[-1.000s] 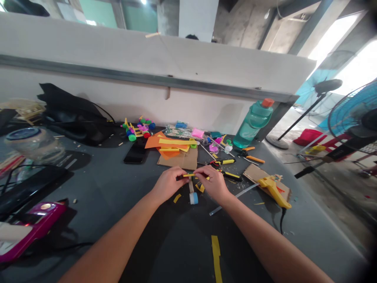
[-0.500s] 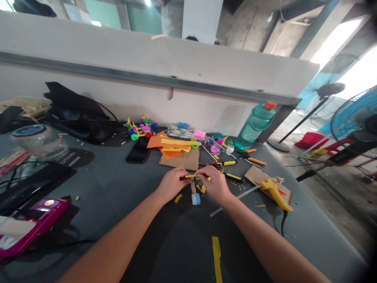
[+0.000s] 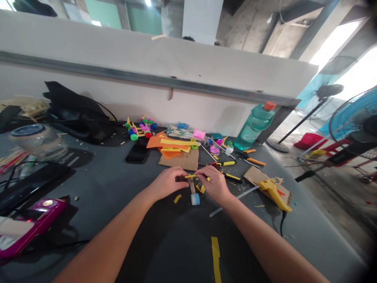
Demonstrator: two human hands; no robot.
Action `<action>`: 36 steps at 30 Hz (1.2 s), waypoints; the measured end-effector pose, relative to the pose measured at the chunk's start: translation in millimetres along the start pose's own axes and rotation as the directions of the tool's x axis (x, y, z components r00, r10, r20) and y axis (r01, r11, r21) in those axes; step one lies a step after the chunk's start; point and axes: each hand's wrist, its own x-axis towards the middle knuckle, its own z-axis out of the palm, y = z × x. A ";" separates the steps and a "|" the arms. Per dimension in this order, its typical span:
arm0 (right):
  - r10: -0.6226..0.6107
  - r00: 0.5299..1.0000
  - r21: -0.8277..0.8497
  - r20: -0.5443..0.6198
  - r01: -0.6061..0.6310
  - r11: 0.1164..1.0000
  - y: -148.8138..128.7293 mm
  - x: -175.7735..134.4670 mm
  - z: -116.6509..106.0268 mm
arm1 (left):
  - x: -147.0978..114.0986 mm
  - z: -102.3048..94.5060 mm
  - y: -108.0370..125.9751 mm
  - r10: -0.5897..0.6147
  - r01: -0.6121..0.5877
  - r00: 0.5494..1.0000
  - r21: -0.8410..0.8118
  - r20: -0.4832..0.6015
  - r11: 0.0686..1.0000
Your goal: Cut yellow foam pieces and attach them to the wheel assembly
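Observation:
A small yellow paper strip (image 3: pixel 190 176) lies level between my two hands, over the middle of the work spot. My right hand (image 3: pixel 215 184) pinches its right end. At its left end, my left hand (image 3: pixel 167 182) has thumb and fingers apart, the fingertips close to the strip; whether they touch it I cannot tell. Just below is a flat wooden stick (image 3: pixel 193 188) that meets a blue-and-white bottle cap (image 3: pixel 195 199). Yellow paper scraps (image 3: pixel 177 198) lie around them, and a longer yellow strip (image 3: pixel 216 257) rests nearer to me.
On the right lie a yellow glue gun (image 3: pixel 275 192) on cardboard, a cutter (image 3: pixel 232 177) and orange-handled pliers (image 3: pixel 255 161). Behind are orange paper (image 3: pixel 154 142), a phone (image 3: pixel 137 152), colourful small models (image 3: pixel 140 129) and a green bottle (image 3: pixel 255 125). A magenta device (image 3: pixel 38 224) sits left.
My left thumb and fingers have parted from their pinch on the yellow strip. The right hand keeps its grip, and the view has shifted very slightly.

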 end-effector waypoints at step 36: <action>0.080 0.996 -0.007 0.029 -0.080 0.997 1.2 -2.7 -1.7 | 1.0 -0.8 -11.2 -0.195 0.195 0.980 -0.298 0.032 0.934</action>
